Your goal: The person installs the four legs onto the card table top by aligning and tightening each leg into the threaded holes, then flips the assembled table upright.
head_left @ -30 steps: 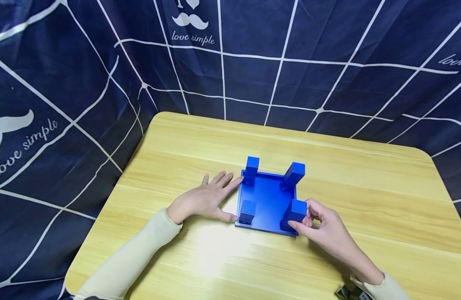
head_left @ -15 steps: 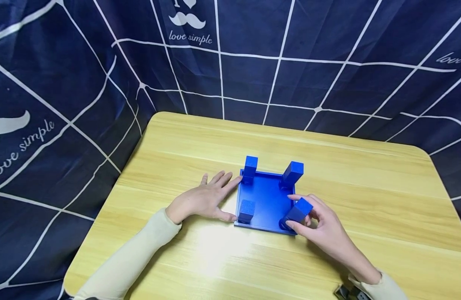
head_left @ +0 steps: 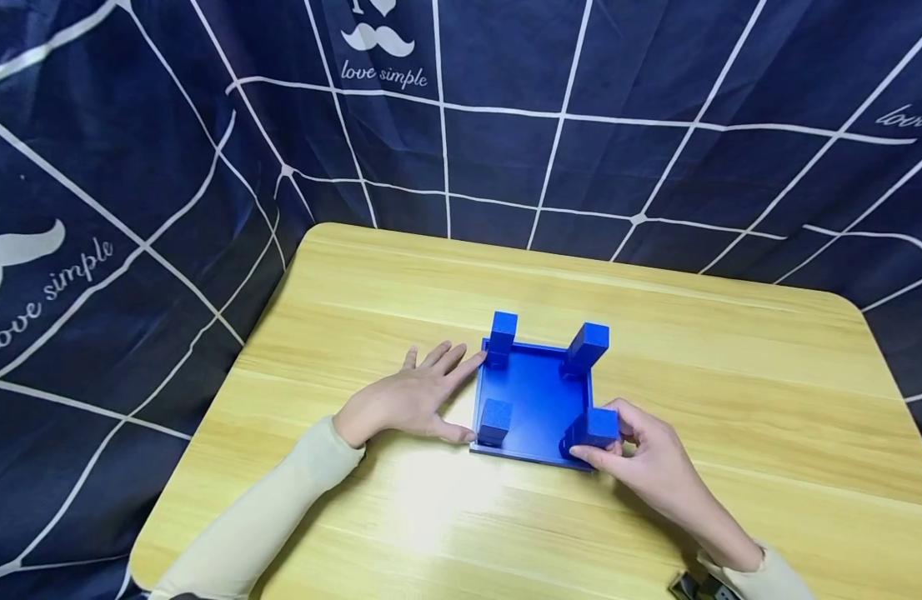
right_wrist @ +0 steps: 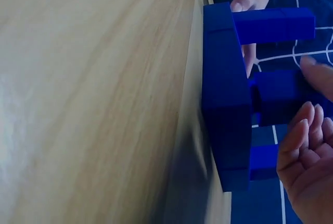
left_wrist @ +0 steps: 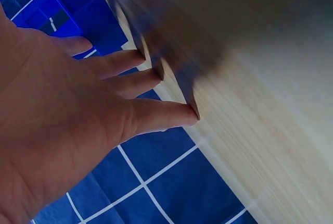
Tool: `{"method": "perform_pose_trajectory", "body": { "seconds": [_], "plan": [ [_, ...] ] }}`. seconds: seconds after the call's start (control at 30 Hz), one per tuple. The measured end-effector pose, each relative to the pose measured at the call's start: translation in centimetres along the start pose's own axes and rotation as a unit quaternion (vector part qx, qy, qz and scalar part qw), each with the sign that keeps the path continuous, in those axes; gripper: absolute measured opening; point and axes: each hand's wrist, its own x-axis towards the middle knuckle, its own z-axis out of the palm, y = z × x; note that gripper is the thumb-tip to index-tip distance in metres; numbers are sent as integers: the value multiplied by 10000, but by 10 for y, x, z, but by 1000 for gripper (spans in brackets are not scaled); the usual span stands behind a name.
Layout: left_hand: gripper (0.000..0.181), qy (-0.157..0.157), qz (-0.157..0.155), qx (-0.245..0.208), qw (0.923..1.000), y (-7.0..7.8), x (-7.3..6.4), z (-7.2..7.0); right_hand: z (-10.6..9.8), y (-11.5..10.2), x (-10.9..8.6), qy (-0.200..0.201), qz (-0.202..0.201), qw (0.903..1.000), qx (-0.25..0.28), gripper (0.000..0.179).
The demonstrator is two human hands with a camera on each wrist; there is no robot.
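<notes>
A square blue panel (head_left: pixel 536 408) with a raised rim lies on the table, a block-shaped leg standing at each corner. My right hand (head_left: pixel 652 450) grips the near right leg (head_left: pixel 600 427) between thumb and fingers; this leg leans slightly outward. In the right wrist view, a narrow neck shows between the held leg (right_wrist: pixel 281 99) and the panel (right_wrist: pixel 226 104). My left hand (head_left: pixel 412 400) spreads flat over the table, its thumb and index fingertips at the panel's left edge. Beside them rise the far left leg (head_left: pixel 502 337) and the near left leg (head_left: pixel 495 422). The far right leg (head_left: pixel 587 348) stands tilted.
The pale wooden table (head_left: pixel 371 283) extends around the panel on all sides. Dark blue cloth (head_left: pixel 506 150) with white lines hangs behind it and along the left. A small dark device (head_left: pixel 701 587) is by my right sleeve at the front edge.
My right hand has twisted the near right leg: its top turned to a diamond, then back, now leaning outward. The index finger reached over the panel and withdrew. The left hand has stayed put.
</notes>
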Motion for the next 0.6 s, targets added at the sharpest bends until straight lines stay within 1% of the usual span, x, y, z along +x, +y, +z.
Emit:
{"method": "perform_pose_trajectory", "body": {
  "seconds": [0.13, 0.3, 0.47, 0.6],
  "plan": [
    [118, -23, -29, 22, 10000, 0, 0, 0, 0, -3, -2, 82, 151, 9996, -219, 42],
    [119, 5, -14, 60, 10000, 0, 0, -1, -1, -3, -2, 121, 191, 9993, -282, 41],
    [119, 1, -2, 61, 10000, 1, 0, 0, 1, -1, -1, 257, -16, 9991, -345, 37],
    [119, 2, -3, 55, 10000, 0, 0, 1, 1, -1, -1, 289, -128, 9991, -294, 39]
  ]
}}
